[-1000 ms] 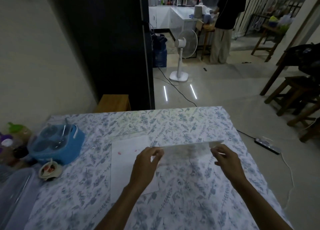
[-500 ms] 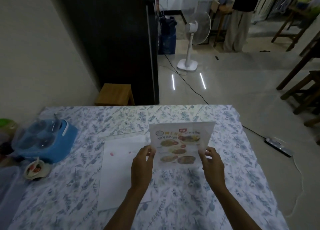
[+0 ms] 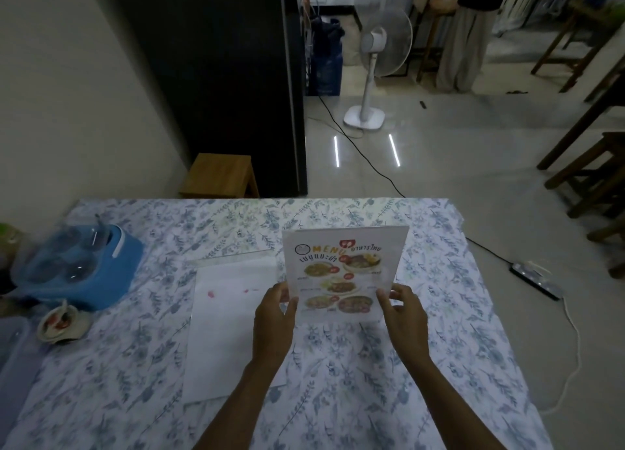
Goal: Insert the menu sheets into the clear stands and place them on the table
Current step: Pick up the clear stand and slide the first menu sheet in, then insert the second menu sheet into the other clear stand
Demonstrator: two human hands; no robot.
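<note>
A clear stand with a printed menu sheet (image 3: 341,270) inside it stands upright near the middle of the floral-clothed table (image 3: 439,314), its coloured food pictures facing me. My left hand (image 3: 275,317) grips its lower left edge and my right hand (image 3: 404,314) grips its lower right edge. To the left of it a white sheet (image 3: 226,321) lies flat on the cloth, blank side up with faint pink marks. A second clear stand (image 3: 233,258) appears to lie flat at that sheet's far edge.
A blue box topped with clear cups (image 3: 81,267) sits at the table's left, with a small bowl (image 3: 61,322) in front of it. Beyond the table are a wooden stool (image 3: 220,175), a white fan (image 3: 375,64), a floor cable and a person standing (image 3: 470,33).
The stand with the menu, held nearly flat a second ago, has been tipped upright so the print faces me, and it now sits lower, at the cloth. The view tilted downward.
</note>
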